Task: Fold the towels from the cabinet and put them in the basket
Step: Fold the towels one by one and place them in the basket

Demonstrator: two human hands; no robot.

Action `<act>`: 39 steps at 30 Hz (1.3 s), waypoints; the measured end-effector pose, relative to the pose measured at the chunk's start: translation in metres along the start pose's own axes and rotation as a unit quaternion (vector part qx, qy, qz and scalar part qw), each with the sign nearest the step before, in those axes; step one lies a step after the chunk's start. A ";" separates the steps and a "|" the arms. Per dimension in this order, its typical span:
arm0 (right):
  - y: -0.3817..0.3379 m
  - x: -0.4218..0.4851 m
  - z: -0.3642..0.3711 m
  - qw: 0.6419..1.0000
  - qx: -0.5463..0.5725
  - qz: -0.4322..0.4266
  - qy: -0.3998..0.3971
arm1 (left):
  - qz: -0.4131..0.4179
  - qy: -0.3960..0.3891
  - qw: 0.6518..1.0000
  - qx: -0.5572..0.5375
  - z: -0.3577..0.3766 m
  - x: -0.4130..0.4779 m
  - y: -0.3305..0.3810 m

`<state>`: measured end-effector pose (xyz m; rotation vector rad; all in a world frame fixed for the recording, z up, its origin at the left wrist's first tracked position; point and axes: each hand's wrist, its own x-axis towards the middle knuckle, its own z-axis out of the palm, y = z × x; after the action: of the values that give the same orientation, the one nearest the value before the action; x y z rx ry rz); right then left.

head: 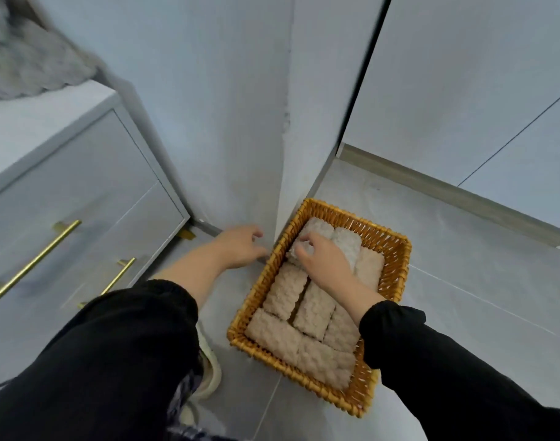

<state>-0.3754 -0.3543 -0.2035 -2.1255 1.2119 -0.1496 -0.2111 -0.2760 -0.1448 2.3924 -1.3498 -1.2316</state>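
A woven yellow basket (396, 249) stands on the grey floor against a wall corner. Several folded beige towels (313, 308) fill it in rows. My right hand (323, 259) reaches into the far left part of the basket, and its curled fingers grip a pale folded towel (316, 229) there. My left hand (240, 246) hovers just left of the basket near the wall's base, fingers loosely curled, holding nothing. Both arms wear black sleeves.
A grey cabinet (81, 198) with gold bar handles stands at the left, with grey fluffy cloth (27, 65) on its top. Pale cupboard doors (463, 90) rise at the right. A light shoe (208, 374) shows below my left sleeve. Grey floor tiles spread to the right.
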 end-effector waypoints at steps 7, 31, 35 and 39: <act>-0.111 0.000 -0.020 0.991 0.051 -0.125 -0.015 | -0.043 0.113 0.993 0.009 -0.067 -0.086 -0.021; -0.372 -0.007 0.063 0.915 0.081 -0.393 0.030 | -0.260 0.458 0.849 0.039 -0.127 -0.228 -0.213; -0.398 0.032 0.066 0.925 0.016 -0.369 0.093 | -0.272 0.424 0.859 0.084 -0.134 -0.219 -0.224; -0.419 0.070 0.050 0.928 -0.013 -0.331 0.168 | -0.281 0.409 0.865 0.073 -0.138 -0.216 -0.229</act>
<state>-0.0141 -0.2435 -0.0036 -2.5249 0.6106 -0.8262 -0.0206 -0.0122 -0.0340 2.9646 -0.5030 -0.0455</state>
